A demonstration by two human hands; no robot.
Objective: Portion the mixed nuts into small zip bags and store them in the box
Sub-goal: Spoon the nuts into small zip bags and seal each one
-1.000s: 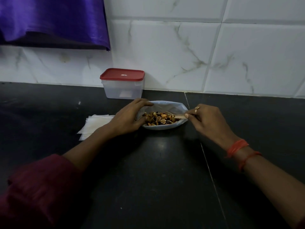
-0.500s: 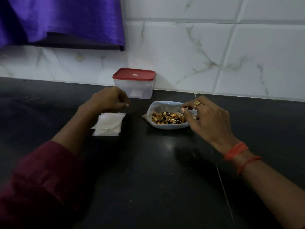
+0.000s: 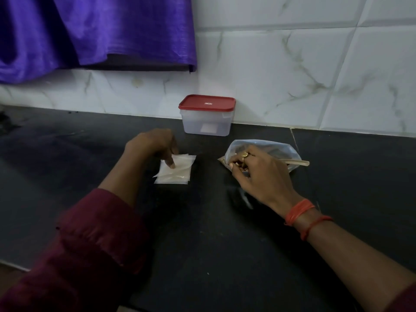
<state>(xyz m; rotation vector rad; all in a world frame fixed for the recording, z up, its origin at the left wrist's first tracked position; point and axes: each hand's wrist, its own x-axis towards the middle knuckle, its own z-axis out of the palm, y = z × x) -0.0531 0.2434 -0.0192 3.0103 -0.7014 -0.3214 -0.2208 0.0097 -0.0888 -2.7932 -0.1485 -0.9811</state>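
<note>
Left grip (image 3: 155, 145) pinches top of small clear zip-bag stack (image 3: 174, 174), 11 o'clock, freeing one to fill. Right grip (image 3: 258, 174) curled round brown mixed nuts (image 3: 238, 164) in big clear plastic bag (image 3: 276, 149), 1 o'clock. Red-lidded clear plastic box (image 3: 207, 115), 12 o'clock, unopened.

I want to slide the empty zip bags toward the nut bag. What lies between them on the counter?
Nothing: the head view shows only bare black counter between the stack of small zip bags and the nut bag.

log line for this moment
left hand: pinches zip bag stack | right hand: grips mixed nuts in bag | box: lid on | wooden spoon: in bag
</note>
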